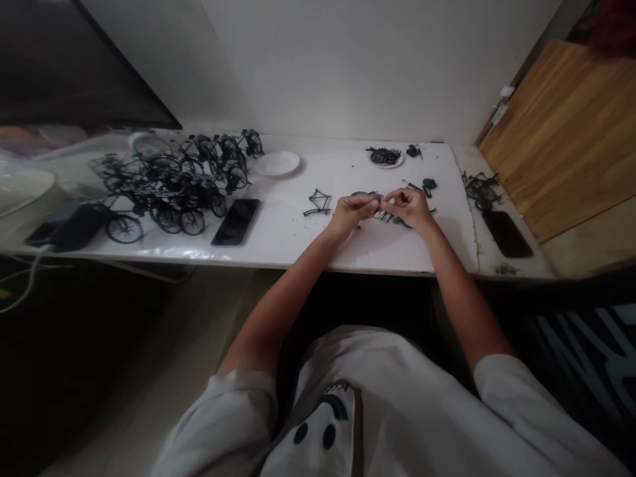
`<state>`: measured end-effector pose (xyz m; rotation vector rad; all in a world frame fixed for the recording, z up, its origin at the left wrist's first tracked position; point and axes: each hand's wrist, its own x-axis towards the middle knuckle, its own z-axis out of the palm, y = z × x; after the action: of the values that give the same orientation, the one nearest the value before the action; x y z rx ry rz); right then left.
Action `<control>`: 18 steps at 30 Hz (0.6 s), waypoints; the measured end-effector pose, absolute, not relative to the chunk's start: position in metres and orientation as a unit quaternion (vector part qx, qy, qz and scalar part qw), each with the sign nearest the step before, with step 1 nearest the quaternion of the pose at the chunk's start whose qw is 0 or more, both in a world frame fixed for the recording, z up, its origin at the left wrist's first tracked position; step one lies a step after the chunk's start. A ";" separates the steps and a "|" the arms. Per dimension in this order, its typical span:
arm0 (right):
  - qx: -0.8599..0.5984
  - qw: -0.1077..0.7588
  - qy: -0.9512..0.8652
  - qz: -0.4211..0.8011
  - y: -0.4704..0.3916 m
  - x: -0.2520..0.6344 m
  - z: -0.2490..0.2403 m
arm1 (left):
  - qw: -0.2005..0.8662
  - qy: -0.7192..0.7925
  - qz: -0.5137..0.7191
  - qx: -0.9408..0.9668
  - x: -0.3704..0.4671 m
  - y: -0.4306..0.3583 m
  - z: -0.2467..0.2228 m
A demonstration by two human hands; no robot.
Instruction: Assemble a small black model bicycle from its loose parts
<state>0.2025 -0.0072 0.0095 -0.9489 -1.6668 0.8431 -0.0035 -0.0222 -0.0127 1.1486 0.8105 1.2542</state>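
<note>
A person in a white shirt [392, 397] sits at the near side of a table [529, 270], both bare forearms crossing its near edge and covering part of a white sheet [283, 242] laid on top. On the near right, a cluster of small parts [507, 269], too blurred to identify, lies beside a dark phone [507, 234]; on the near left, a second phone [236, 222] lies between the sheet's middle and a crowd of dark model bicycles [183, 218], which overlap so closely that single ones are hard to separate. At the far left edge of this row are a dark block [79, 225] and a white cable [32, 281] hanging over the edge. At centre right, the left hand [350, 215] and right hand [410, 209] meet, fingertips pinched together on a small dark piece [379, 200], largely hidden by the fingers; other loose parts lie partly concealed beneath and behind them. Left of the hands rests a bare bicycle frame [318, 201], apart from them; on the far side of the right hand lies a small black part [428, 185]. Farther still stand a white plate [278, 164] to the left and a small dish [389, 166] heaped with black pieces [385, 156] to the right. A dark screen [74, 66] at far left and a wooden panel [581, 132] at right flank the pale wall [338, 66].
</note>
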 end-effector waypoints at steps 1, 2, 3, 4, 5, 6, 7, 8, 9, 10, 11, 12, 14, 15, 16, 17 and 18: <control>-0.394 0.497 -0.690 0.349 -0.007 0.203 0.009 | 0.584 0.352 0.540 0.494 -0.003 -0.023 -0.012; -0.394 0.496 -0.691 0.347 -0.007 0.203 0.009 | 0.581 0.354 0.540 0.495 -0.003 -0.023 -0.011; -0.395 0.496 -0.693 0.343 -0.007 0.203 0.009 | 0.578 0.356 0.540 0.497 -0.003 -0.024 -0.010; -0.394 0.497 -0.696 0.337 -0.007 0.203 0.009 | 0.576 0.356 0.540 0.500 -0.003 -0.025 -0.009; -0.392 0.498 -0.699 0.332 -0.007 0.203 0.009 | 0.572 0.354 0.541 0.504 -0.003 -0.025 -0.008; -0.389 0.499 -0.701 0.327 -0.008 0.203 0.008 | 0.568 0.353 0.542 0.509 -0.003 -0.025 -0.008; -0.387 0.499 -0.704 0.324 -0.008 0.203 0.008 | 0.562 0.353 0.543 0.514 -0.003 -0.025 -0.008; -0.386 0.499 -0.706 0.322 -0.008 0.203 0.008 | 0.555 0.355 0.544 0.520 -0.003 -0.025 -0.008; -0.386 0.497 -0.707 0.323 -0.008 0.203 0.008 | 0.547 0.357 0.545 0.525 -0.003 -0.025 -0.008; -0.388 0.494 -0.707 0.326 -0.008 0.203 0.007 | 0.541 0.359 0.546 0.530 -0.003 -0.025 -0.009; -0.391 0.491 -0.704 0.332 -0.008 0.203 0.007 | 0.535 0.361 0.546 0.533 -0.003 -0.024 -0.010; -0.395 0.487 -0.701 0.339 -0.007 0.203 0.008 | 0.531 0.361 0.548 0.535 -0.003 -0.024 -0.011; -0.404 0.481 -0.692 0.357 -0.006 0.204 0.008 | 0.528 0.354 0.555 0.537 -0.002 -0.023 -0.012; -0.407 0.478 -0.687 0.365 -0.006 0.204 0.008 | 0.528 0.348 0.559 0.537 -0.002 -0.022 -0.013; -0.410 0.476 -0.683 0.373 -0.006 0.204 0.008 | 0.531 0.344 0.562 0.534 -0.002 -0.022 -0.014; -0.411 0.475 -0.679 0.380 -0.006 0.204 0.008 | 0.541 0.343 0.563 0.522 -0.002 -0.021 -0.014; -0.411 0.476 -0.675 0.387 -0.005 0.204 0.008 | 0.550 0.345 0.564 0.511 -0.002 -0.020 -0.015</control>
<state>0.2038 -0.0054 0.0083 -1.0050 -1.6493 0.9449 -0.0017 -0.0204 -0.0146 1.2096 0.8160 1.3348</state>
